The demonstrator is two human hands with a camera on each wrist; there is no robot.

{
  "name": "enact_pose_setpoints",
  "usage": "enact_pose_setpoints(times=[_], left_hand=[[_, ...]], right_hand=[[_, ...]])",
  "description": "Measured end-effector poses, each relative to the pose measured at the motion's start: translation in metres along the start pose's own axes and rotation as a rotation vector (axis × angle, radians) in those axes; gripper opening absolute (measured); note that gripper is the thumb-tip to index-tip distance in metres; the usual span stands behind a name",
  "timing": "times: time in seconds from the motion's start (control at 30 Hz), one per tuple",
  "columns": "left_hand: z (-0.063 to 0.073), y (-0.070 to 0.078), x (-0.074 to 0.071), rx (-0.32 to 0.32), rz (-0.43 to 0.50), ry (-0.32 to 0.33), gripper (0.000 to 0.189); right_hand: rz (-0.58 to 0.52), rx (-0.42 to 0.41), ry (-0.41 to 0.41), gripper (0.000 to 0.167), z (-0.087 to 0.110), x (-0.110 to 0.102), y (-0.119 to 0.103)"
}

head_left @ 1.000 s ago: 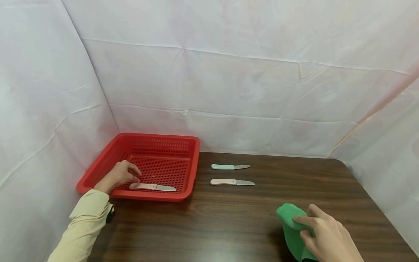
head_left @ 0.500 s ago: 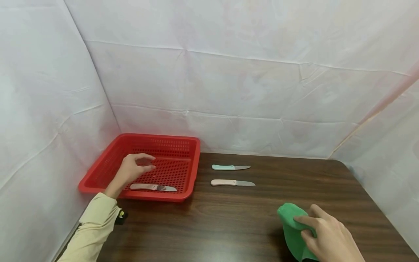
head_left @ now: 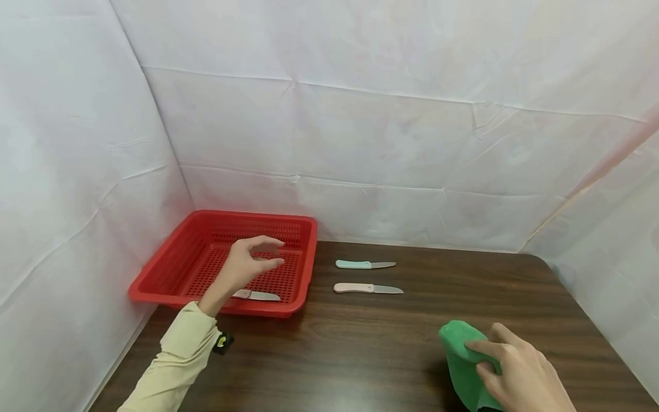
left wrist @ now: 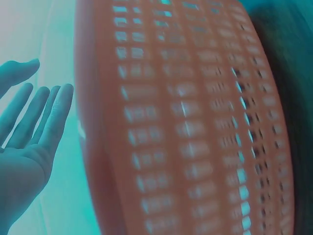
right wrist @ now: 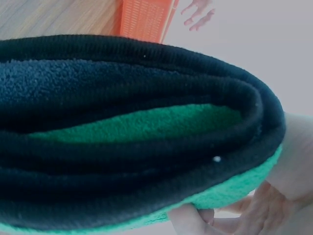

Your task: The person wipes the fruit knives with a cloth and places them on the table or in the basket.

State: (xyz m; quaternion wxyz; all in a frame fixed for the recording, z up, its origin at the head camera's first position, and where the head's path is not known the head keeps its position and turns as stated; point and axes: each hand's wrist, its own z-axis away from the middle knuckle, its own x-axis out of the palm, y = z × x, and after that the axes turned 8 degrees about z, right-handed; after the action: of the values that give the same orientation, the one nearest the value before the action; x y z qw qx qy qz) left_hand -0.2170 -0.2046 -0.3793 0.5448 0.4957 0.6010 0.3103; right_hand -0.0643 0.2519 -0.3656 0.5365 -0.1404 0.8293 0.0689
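My left hand (head_left: pixel 242 269) hovers over the red plastic basket (head_left: pixel 310 257), thumb and fingers apart with nothing between them. The left wrist view shows that hand (left wrist: pixel 32 142) beside the basket's slotted wall. Inside the basket lies a small knife (head_left: pixel 264 296); my left wrist hides most of its pale pink handle. Two more knives lie on the table right of the basket: one with a light blue handle (head_left: pixel 353 265) and, nearer, one with a pale pink handle (head_left: pixel 353 288). My right hand (head_left: pixel 522 366) grips a folded green cloth (head_left: pixel 458 343) with dark edging (right wrist: pixel 195 161).
The dark wood-grain table (head_left: pixel 350 343) meets white sheeting (head_left: pixel 360 126) at the back and on both sides. The basket stands at the table's back left, close to the left sheet.
My left hand has risen from beside the knife in the basket and moved right, its fingers spreading from the thumb. My right hand stays on the cloth. The view has shifted slightly.
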Motion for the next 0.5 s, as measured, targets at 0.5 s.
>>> enact_pose_setpoints(times=[0.5], left_hand=[[-0.019,0.014,0.055,0.028,0.072,-0.049,0.033]], right_hand=[[-0.004,0.017,0.006,0.032,-0.001,0.003,0.004]])
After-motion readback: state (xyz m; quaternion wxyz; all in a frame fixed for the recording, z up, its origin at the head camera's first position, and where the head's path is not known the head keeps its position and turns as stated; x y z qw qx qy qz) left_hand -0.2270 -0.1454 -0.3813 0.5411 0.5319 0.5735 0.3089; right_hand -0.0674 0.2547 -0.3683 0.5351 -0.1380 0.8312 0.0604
